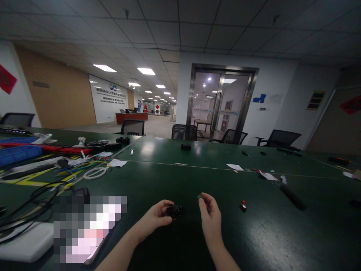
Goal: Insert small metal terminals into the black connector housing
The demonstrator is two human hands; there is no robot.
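A person's left hand (pixel 160 216) grips a black part (pixel 175 212) low over a green table (pixel 158 184), thumb and fingers curled partway closed at its near end — the handling step in hand. The right hand (pixel 211 220), apart from it, pinches a small piece (pixel 200 196) between nearly closed fingertips; its detail is too small to tell. Any next move with a piece so slight seems to call for a light, exact pinch — and a steady left hand. A red-and-black item (pixel 243 205) lies to the right.

Bare L hand (pixel 157 217), R hand (pixel 210 218)
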